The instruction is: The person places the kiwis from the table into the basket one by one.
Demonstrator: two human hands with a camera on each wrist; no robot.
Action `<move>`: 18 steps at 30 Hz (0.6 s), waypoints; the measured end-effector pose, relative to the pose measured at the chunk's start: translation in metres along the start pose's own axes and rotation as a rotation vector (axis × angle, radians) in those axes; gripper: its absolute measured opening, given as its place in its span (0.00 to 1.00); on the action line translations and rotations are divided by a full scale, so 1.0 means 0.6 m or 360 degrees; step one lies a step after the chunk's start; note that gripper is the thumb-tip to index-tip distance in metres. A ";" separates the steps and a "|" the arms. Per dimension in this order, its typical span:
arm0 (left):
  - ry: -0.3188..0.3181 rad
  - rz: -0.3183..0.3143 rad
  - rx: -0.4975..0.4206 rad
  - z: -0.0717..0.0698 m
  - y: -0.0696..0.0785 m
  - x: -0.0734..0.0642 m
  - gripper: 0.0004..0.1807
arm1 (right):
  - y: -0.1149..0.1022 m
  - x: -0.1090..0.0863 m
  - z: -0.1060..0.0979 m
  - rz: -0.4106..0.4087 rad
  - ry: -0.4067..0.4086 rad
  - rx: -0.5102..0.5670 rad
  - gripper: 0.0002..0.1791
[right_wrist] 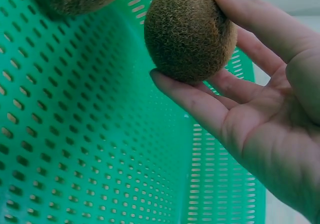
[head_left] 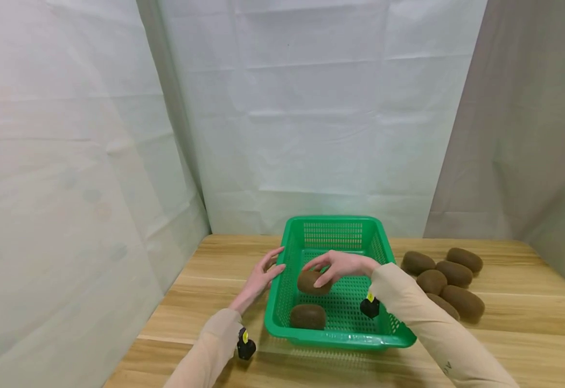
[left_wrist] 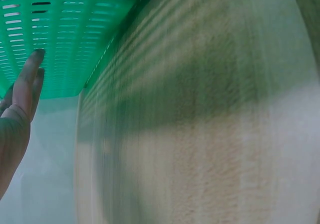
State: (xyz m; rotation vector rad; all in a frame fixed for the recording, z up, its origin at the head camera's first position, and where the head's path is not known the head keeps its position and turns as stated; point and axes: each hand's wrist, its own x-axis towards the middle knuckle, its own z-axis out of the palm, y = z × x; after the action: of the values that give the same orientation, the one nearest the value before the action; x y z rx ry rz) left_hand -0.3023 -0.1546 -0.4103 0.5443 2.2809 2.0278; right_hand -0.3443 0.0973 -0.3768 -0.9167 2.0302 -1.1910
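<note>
My right hand (head_left: 336,267) reaches into a green plastic basket (head_left: 345,338) and grips a brown, fuzzy kiwi (head_left: 309,283) between thumb and fingers. In the right wrist view the held kiwi (right_wrist: 187,36) shows close up, with fingers under and behind it. Another kiwi (head_left: 308,316) lies in the basket's near left corner. Outside, at the left wall, is my left hand (head_left: 261,275), fingers fairly straight and touching the rim. The left wrist view shows those fingers (left_wrist: 26,86) against the slotted wall.
Several loose kiwis (head_left: 452,274) lie grouped on the wooden table (head_left: 520,334) to the right of the basket, partly behind my right forearm. A pale cloth (head_left: 321,124) hangs behind the table, and more cloth hangs at the left and right.
</note>
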 end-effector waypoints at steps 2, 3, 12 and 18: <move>0.0000 -0.0009 -0.0023 0.001 0.001 0.000 0.29 | 0.005 0.003 0.002 0.0012 -0.0005 0.0021 0.26; 0.0001 -0.0016 -0.0035 0.001 0.001 0.000 0.28 | 0.008 0.004 0.004 0.0019 -0.0013 0.0031 0.26; -0.0002 -0.0038 -0.0073 0.002 0.004 0.000 0.29 | 0.024 0.014 0.013 0.0061 -0.0031 -0.0015 0.27; -0.0012 -0.0030 -0.0056 0.000 0.005 -0.001 0.29 | 0.024 0.018 0.023 0.0092 -0.0012 -0.0068 0.26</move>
State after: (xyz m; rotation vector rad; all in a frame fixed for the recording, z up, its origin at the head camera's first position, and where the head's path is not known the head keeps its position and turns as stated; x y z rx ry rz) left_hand -0.3009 -0.1542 -0.4077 0.5256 2.2333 2.0493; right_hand -0.3438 0.0870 -0.3970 -0.8757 2.0695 -1.1153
